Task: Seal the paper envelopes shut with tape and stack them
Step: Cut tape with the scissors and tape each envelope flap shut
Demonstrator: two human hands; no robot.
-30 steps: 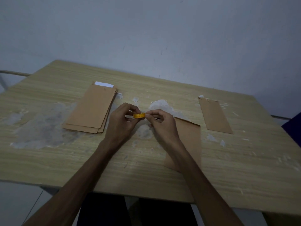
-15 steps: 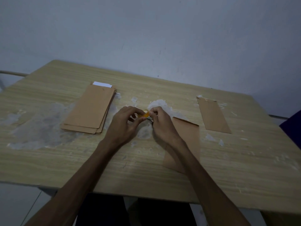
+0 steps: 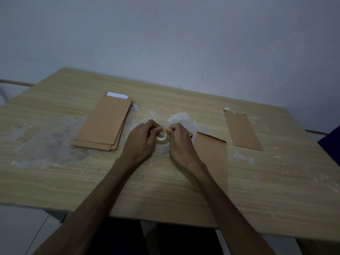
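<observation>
Both hands meet over the middle of the pale wooden table (image 3: 257, 190). The left hand (image 3: 141, 142) holds the small roll of clear tape (image 3: 161, 138) with curled fingers, and the right hand (image 3: 181, 142) pinches the yellow tape end at the top of the roll. Under the right forearm lies one flat brown paper envelope (image 3: 213, 159). A stack of brown paper envelopes (image 3: 104, 124) rests to the left, with a white sheet (image 3: 117, 94) showing at its far end. Another single brown envelope (image 3: 242, 130) lies well apart on the right.
</observation>
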